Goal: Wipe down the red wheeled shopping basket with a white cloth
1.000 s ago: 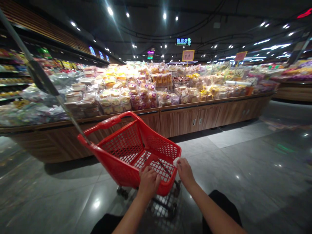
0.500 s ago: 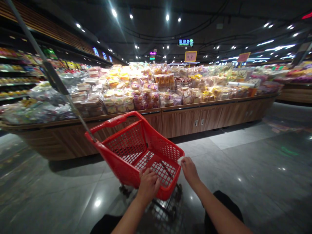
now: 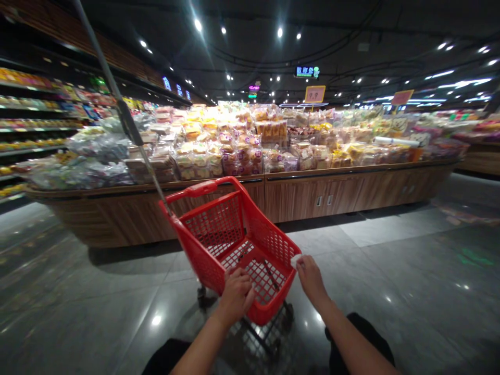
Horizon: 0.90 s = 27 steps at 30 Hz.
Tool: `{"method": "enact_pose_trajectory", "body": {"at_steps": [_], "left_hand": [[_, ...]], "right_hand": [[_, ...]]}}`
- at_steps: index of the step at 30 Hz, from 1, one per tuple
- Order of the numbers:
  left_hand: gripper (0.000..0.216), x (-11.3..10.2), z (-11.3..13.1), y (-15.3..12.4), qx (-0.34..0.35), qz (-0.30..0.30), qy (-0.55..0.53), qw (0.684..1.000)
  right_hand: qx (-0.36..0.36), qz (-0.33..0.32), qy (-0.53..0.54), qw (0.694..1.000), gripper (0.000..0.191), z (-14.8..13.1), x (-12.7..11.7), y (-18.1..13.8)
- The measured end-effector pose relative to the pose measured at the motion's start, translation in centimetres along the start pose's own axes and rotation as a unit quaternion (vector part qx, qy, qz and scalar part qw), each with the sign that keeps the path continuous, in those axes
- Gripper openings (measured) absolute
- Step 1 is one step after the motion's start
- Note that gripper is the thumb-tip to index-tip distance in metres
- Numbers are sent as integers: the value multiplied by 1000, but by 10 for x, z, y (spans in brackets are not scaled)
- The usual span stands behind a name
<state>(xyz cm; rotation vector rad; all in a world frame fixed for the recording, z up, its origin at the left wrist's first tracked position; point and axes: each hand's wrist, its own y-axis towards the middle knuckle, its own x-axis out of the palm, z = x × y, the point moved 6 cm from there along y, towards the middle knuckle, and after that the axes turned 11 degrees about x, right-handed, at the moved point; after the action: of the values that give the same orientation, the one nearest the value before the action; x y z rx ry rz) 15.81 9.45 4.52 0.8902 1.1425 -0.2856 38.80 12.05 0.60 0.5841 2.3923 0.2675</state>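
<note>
By the wooden display stand (image 3: 308,197), the right hand (image 3: 310,274) pinches a white wad (image 3: 296,260) at the red cart (image 3: 200,255); the left hand (image 3: 237,291) rests on its side, gripping or not I can't tell. Neither has shifted much along it just now, so progress looks slight.

A red shopping cart (image 3: 203,260) is standing on the grey tiled floor (image 3: 390,271). Upon the cart's near rim rests the left-hand grip (image 3: 236,292), fingers bent. Beside the cart's right end, the right-hand grip (image 3: 312,278) pinches a small white tissue (image 3: 296,259). Behind the cart, one wooden tabletop (image 3: 292,197) carries many bagged baked goods (image 3: 197,156).
</note>
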Motion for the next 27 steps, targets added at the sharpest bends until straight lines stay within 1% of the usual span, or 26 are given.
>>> {"method": "enact_pose_trajectory", "body": {"at_steps": [2, 4, 7, 10, 13, 15, 17, 19, 20, 22, 24, 25, 27], "left_hand": [[25, -3, -2, -1, 6, -1, 1, 1000], [26, -4, -5, -2, 15, -5, -3, 1000], [27, -6, -11, -4, 25, -14, -12, 1000], [26, -10, -20, -7, 27, -30, -14, 999], [26, -16, -25, -9, 21, -63, -6, 998], [22, -20, -23, -7, -6, -72, 15, 997], [20, -21, -14, -1, -46, -61, 41, 996], [26, -14, 4, 9, -83, -55, 54, 994], [30, -7, 13, 15, -102, -63, 50, 992], [37, 13, 30, 25, -140, -91, 42, 985], [46, 34, 40, 30, -179, -140, 43, 973], [49, 42, 42, 31, -188, -155, 42, 969], [47, 53, 45, 30, -192, -174, 41, 965]], "right_hand": [[9, 30, -15, 999, 12, 7, -6, 21], [11, 37, -19, 999, 12, 10, -8, 36], [9, 33, -17, 999, 12, 10, -7, 39], [3, 21, -11, 1000, 11, 5, -4, 23], [-9, -13, 18, 1000, 10, -3, 2, -3], [-14, -46, 43, 998, 9, -9, 6, -20], [-16, -76, 58, 995, 10, -14, 8, -31], [-10, -79, 66, 995, 10, -17, 5, -33], [-4, -66, 72, 995, 10, -16, 1, -32], [11, -20, 81, 996, 11, -13, -7, -25], [12, 4, 81, 997, 11, -8, -9, -19], [7, 1, 75, 997, 10, -6, -7, -17], [-13, -17, 60, 998, 10, -5, 2, -12]]}}
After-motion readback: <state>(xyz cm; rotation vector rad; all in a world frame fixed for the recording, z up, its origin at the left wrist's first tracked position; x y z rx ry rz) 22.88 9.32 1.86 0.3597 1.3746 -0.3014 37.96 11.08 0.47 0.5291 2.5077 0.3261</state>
